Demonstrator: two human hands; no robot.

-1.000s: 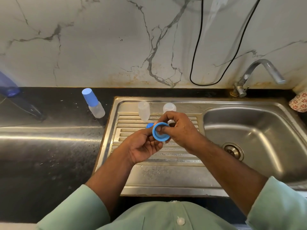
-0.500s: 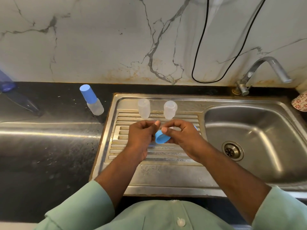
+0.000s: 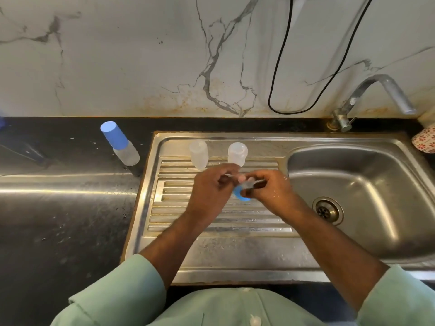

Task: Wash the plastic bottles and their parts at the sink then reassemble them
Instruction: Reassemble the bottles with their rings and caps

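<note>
Two clear bottles (image 3: pixel 199 154) standing behind hands on drainboard (image 3: pixel 211 222); capped bottle (image 3: pixel 121 144) left of it on worktop (image 3: pixel 58 220). Right hand (image 3: pixel 270 192) fingers pinching blue cap (image 3: pixel 241 195); left hand (image 3: pixel 211 191) fingers curling, pinching small clear part (image 3: pixel 231 176).

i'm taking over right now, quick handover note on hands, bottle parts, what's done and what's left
Left hand: pinching a small clear part, blurred.
Right hand: grip on the blue cap, over the drainboard.
Two uncapped clear bottles stand at the drainboard's back.
Done: one capped bottle stands on the counter.
Left: fit the part and cap, close both open bottles. Tap looks off.
</note>
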